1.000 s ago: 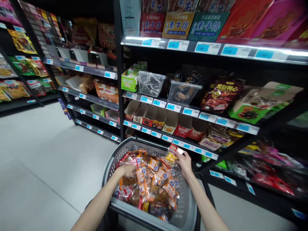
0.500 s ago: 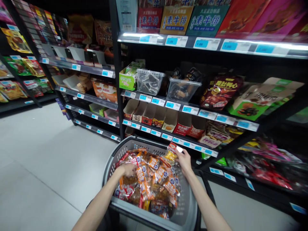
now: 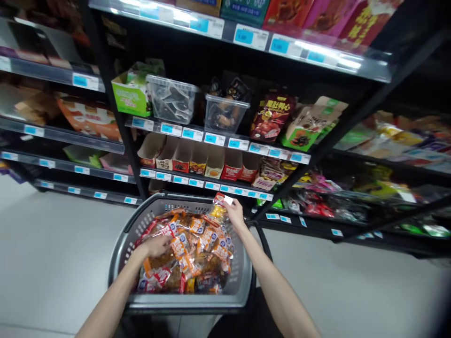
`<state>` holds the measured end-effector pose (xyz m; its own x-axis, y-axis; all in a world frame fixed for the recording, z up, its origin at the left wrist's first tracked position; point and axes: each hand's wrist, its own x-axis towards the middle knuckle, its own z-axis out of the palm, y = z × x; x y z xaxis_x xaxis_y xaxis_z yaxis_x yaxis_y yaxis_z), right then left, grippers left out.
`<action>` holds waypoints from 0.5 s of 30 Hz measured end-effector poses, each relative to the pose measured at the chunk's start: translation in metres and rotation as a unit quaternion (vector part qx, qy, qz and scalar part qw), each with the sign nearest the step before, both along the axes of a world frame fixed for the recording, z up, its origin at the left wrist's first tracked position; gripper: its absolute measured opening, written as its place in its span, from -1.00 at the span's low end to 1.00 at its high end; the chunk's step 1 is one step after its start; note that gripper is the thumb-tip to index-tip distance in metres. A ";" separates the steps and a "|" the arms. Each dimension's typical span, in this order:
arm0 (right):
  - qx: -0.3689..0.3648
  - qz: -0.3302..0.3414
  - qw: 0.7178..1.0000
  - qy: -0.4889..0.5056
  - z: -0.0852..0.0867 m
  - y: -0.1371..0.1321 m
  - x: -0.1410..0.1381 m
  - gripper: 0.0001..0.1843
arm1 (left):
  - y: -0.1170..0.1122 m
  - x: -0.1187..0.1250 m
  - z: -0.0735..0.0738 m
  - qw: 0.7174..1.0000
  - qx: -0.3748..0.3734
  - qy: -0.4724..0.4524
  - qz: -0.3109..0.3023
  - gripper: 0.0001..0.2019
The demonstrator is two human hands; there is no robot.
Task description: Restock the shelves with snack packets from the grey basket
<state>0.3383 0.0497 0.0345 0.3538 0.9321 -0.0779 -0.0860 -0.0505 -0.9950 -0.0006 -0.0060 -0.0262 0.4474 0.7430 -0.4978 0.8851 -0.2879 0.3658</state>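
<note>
A grey plastic shopping basket (image 3: 230,300) with a black rim is in front of me, filled with clear-wrapped snack packets (image 3: 190,266) with orange and white labels. My left hand (image 3: 157,245) is down among them on the left, its fingers curled at a red-and-white snack packet (image 3: 169,230); the fingertips are partly hidden. At the basket's far right edge, my right hand (image 3: 234,212) pinches a small snack packet (image 3: 218,210) with a red top and yellow contents. A white patch shows beside my fingers on that packet.
Black store shelves (image 3: 141,180) with blue-and-white price tags stand just beyond the basket. They hold open cardboard boxes (image 3: 214,164), clear plastic tubs (image 3: 172,101), a dark red bag (image 3: 271,115) and a green box (image 3: 132,96). Pale floor (image 3: 66,253) lies either side.
My view has turned right, so the shelves and basket appear further left, and more shelving shows on the right. Both hands keep about the same places at the basket, the right still holding its packet.
</note>
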 end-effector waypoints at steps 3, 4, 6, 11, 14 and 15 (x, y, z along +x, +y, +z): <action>0.005 -0.004 1.000 -0.002 -0.002 0.001 0.001 -0.38 | 0.001 0.001 -0.002 1.000 -0.003 -0.006 -0.006 -0.77; 0.006 -0.002 1.000 -0.001 -0.002 0.000 0.001 -0.39 | 0.001 0.001 -0.002 1.000 -0.006 -0.006 -0.004 -0.76; 0.007 0.003 1.000 -0.001 -0.003 0.000 0.001 -0.40 | 0.000 0.003 0.001 1.000 -0.017 -0.007 0.006 -0.75; -0.002 0.001 1.000 -0.015 -0.004 0.002 0.000 -0.41 | -0.002 0.002 0.007 1.000 -0.015 -0.005 0.004 -0.70; -0.014 0.006 1.000 -0.017 -0.006 0.004 0.000 -0.44 | 0.000 -0.001 -0.001 0.999 -0.012 -0.030 0.006 -0.65; -0.014 0.010 1.000 -0.017 -0.007 0.005 0.000 -0.45 | 0.003 -0.002 -0.005 0.999 -0.012 -0.041 0.012 -0.63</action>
<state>0.3386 0.0544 0.0274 0.3389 0.9363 -0.0922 -0.0503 -0.0798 -0.9955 -0.0025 -0.0032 -0.0316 0.4700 0.7420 -0.4781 0.8582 -0.2575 0.4441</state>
